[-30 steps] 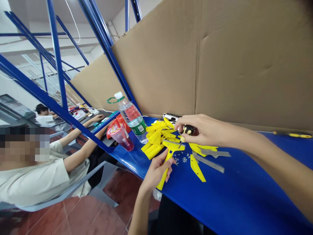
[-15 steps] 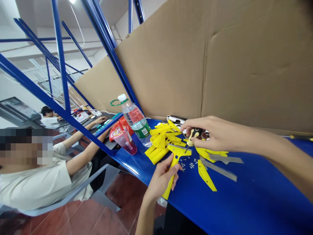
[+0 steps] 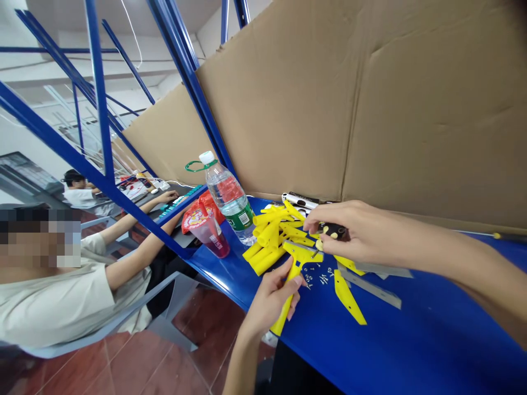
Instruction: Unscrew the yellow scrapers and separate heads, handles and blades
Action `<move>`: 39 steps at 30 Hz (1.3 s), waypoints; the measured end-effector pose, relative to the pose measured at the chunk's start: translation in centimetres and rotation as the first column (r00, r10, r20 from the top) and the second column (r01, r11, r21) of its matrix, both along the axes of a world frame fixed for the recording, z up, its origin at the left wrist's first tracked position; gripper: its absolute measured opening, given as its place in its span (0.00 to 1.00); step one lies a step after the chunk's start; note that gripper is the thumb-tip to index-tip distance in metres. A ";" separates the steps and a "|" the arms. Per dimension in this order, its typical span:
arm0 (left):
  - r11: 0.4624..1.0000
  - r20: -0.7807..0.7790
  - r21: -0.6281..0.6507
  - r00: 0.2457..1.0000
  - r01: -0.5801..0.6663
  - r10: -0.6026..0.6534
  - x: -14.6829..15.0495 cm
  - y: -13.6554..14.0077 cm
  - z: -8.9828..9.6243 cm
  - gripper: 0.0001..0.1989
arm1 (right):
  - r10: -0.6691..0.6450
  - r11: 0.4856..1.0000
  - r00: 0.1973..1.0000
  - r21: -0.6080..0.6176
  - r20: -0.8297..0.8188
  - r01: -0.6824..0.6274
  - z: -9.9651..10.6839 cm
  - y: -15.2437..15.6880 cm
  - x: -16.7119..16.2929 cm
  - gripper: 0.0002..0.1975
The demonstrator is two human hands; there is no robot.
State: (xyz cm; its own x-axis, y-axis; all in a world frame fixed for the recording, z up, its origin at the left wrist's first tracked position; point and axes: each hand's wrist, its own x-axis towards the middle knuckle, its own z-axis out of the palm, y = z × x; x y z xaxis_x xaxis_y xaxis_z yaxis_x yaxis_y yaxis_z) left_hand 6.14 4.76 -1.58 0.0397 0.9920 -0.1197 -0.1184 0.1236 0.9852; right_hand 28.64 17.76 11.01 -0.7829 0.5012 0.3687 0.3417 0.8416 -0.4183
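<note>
My left hand (image 3: 272, 299) is wrapped round the handle of a yellow scraper (image 3: 302, 253), its wide head pointing away from me. My right hand (image 3: 349, 227) grips a short yellow-and-black screwdriver (image 3: 335, 231), whose shaft slants down to the right end of the scraper's head. Whether its tip sits in a screw is too small to tell. Small screws and nuts (image 3: 324, 278) lie loose on the blue table (image 3: 428, 329) beside the head. Nearby are a yellow blade cover (image 3: 348, 299) with two holes and flat grey blades (image 3: 376, 291). More yellow scraper parts (image 3: 267, 241) are heaped behind.
A water bottle (image 3: 230, 200) and a pink plastic cup (image 3: 214, 241) stand left of the heap. A cardboard wall (image 3: 280, 120) closes the back. Another yellow-handled screwdriver (image 3: 506, 237) lies far right. A co-worker (image 3: 53, 291) sits at left beyond a blue frame post (image 3: 135, 211).
My right hand has turned on the screwdriver, its handle now tipped and more covered by the fingers. The left hand keeps its hold on the scraper. The view has shifted slightly.
</note>
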 end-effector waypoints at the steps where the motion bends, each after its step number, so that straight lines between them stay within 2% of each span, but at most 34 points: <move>1: 1.000 0.007 -0.003 1.000 -0.002 0.002 0.0 0.0 0.0 0.39 | -0.003 1.000 1.000 0.001 0.007 0.003 0.0 -0.1 0.0 0.10; 5: 1.000 0.023 -0.010 0.999 -0.026 0.026 0.0 -0.1 0.1 0.40 | -0.018 1.000 0.999 -0.024 0.032 0.019 0.6 0.0 0.1 0.07; 9: 0.999 0.028 0.011 0.999 -0.043 0.042 0.0 -0.4 0.1 0.38 | -0.047 0.998 0.998 -0.045 0.035 0.048 0.7 0.5 0.2 0.13; 15: 0.998 0.031 0.006 0.997 -0.067 0.067 0.1 -0.5 0.3 0.38 | -0.010 1.000 1.000 0.004 -0.009 0.010 0.5 0.6 0.4 0.08; 17: 0.998 0.035 0.004 0.997 -0.069 0.069 0.1 -0.4 0.2 0.38 | -0.030 1.000 0.999 0.001 0.025 0.030 0.4 0.6 0.5 0.08; 20: 0.999 0.041 -0.010 0.998 -0.051 0.051 0.1 -0.4 0.2 0.38 | -0.071 0.997 0.996 -0.008 0.049 0.071 0.0 1.0 0.5 0.13; 26: 0.995 0.054 -0.036 0.994 -0.092 0.094 0.0 -0.3 -0.1 0.43 | -0.107 0.994 0.989 -0.004 0.101 0.108 -0.7 1.5 0.7 0.11; 29: 0.995 0.060 -0.035 0.994 -0.094 0.096 0.0 -0.4 -0.3 0.42 | -0.150 0.988 0.982 0.045 0.110 0.146 -1.0 1.2 1.3 0.14; 34: 0.998 0.053 -0.024 0.997 -0.055 0.056 -0.2 -0.4 -0.6 0.38 | -0.269 0.959 0.945 0.140 0.185 0.245 -1.4 0.9 1.8 0.25; 39: 0.996 0.050 -0.039 0.996 -0.075 0.077 -0.3 -0.3 -0.6 0.41 | -0.145 0.988 0.963 0.083 0.227 0.129 -1.2 1.4 1.9 0.17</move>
